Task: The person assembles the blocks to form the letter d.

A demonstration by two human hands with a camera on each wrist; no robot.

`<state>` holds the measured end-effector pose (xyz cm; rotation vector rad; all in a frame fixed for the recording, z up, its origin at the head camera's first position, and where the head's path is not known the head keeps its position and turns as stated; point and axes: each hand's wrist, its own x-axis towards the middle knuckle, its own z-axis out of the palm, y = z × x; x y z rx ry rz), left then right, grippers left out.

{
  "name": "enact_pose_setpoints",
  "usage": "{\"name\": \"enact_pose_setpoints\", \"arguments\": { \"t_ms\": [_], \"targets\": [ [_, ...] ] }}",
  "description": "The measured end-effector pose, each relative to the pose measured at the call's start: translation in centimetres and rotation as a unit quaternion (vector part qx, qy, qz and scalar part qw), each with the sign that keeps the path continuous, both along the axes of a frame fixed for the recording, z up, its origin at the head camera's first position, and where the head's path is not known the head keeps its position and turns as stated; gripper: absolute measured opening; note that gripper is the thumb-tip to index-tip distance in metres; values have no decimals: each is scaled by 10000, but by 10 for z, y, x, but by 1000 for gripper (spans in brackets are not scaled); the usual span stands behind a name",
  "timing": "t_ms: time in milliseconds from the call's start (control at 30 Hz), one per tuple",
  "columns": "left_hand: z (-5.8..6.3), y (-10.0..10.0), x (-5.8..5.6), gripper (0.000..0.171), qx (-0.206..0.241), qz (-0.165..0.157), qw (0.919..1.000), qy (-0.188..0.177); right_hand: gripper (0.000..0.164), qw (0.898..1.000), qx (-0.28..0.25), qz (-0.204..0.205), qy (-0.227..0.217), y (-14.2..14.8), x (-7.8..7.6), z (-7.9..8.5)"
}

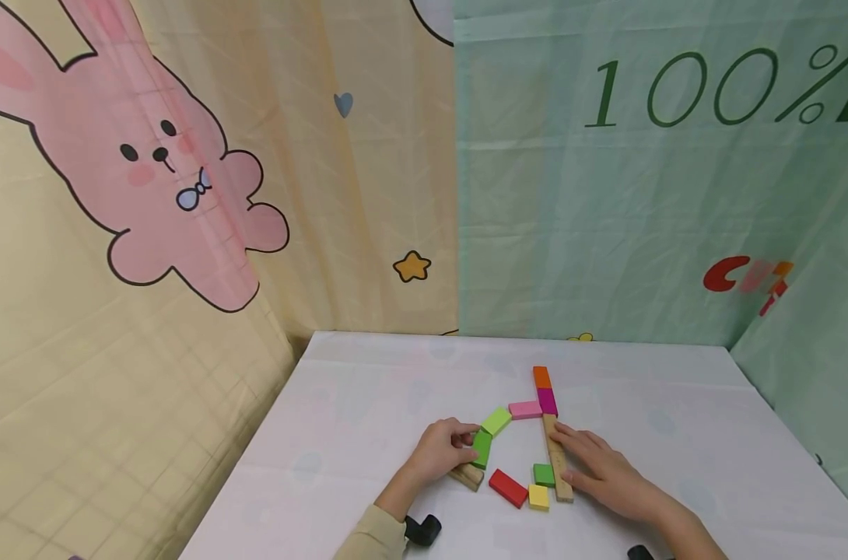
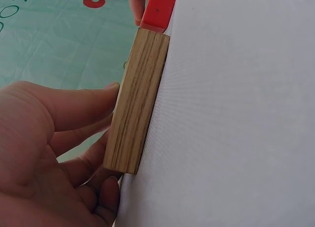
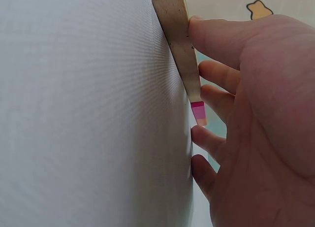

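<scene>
In the head view, my left hand [image 1: 436, 451] pinches a green block [image 1: 483, 449] between thumb and forefinger. A short brown wooden block [image 1: 467, 477] lies under that hand, and its striped grain shows large in the left wrist view. My right hand [image 1: 611, 474] rests with fingers extended along the right side of a long wooden block [image 1: 558, 460], thumb near its close end. From the green block, a light green block [image 1: 496, 421] and a pink block [image 1: 525, 410] curve over to the long block's far end. Magenta [image 1: 548, 401] and orange [image 1: 541, 377] blocks continue beyond it.
A red block [image 1: 508, 489], a yellow block [image 1: 539, 498] and a small green block [image 1: 544, 475] lie on the near side of the outline. White cloth covers the table [image 1: 312, 467]. Printed curtains [image 1: 389, 171] hang behind and beside it.
</scene>
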<state>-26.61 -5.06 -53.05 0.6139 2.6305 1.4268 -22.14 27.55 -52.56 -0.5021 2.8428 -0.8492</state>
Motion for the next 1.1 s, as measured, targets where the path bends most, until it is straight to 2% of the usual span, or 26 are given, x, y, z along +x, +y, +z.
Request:
{"name": "enact_pose_setpoints", "arguments": {
  "t_ms": [300, 600, 767, 1100],
  "targets": [
    [3, -1, 1, 41, -20, -51, 9999, -92, 75, 9999, 15, -63, -121, 1, 0, -1],
    [11, -4, -1, 40, -103, -265, 9993, -233, 75, 9998, -2, -83, -176, 0, -1, 0],
    [17, -6, -1, 38, -119, -239, 9991, -319, 76, 9998, -13, -100, -185, 0, -1, 0],
    [24, -5, 1, 38, -149, -324, 9991, -217, 76, 9998, -19, -98, -160, 0, -1, -2]
  ]
}}
